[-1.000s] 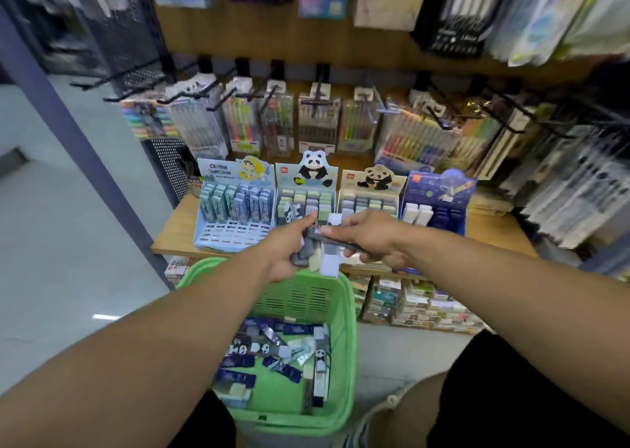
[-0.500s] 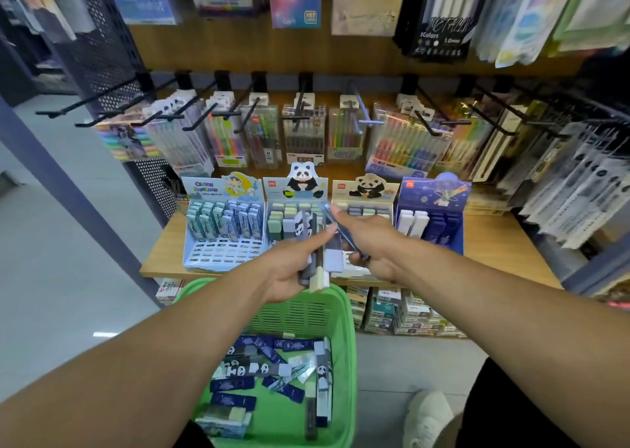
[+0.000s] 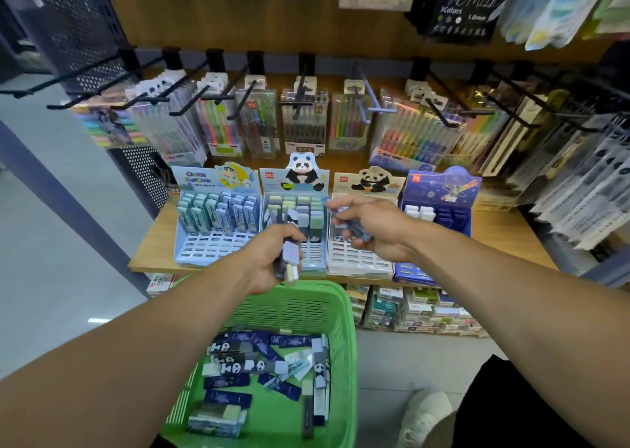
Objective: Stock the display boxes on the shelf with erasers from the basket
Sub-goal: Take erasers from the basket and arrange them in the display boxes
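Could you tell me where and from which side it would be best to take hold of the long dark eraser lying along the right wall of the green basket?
Probably by its two long edges near the middle, coming straight down from above. The long dark eraser lies flat along the green basket wall, so a sideways approach is blocked. Fingers would span its narrow width; the panda eraser beside it leaves little room.

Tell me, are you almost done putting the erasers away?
Not yet. Done: the light blue cartoon box and the standing-panda box have their back rows filled. In hand: the left hand grips a few erasers, the right hand holds a dark blue one. Left: empty front slots, the lying-panda box mostly empty, and many erasers in the green basket.
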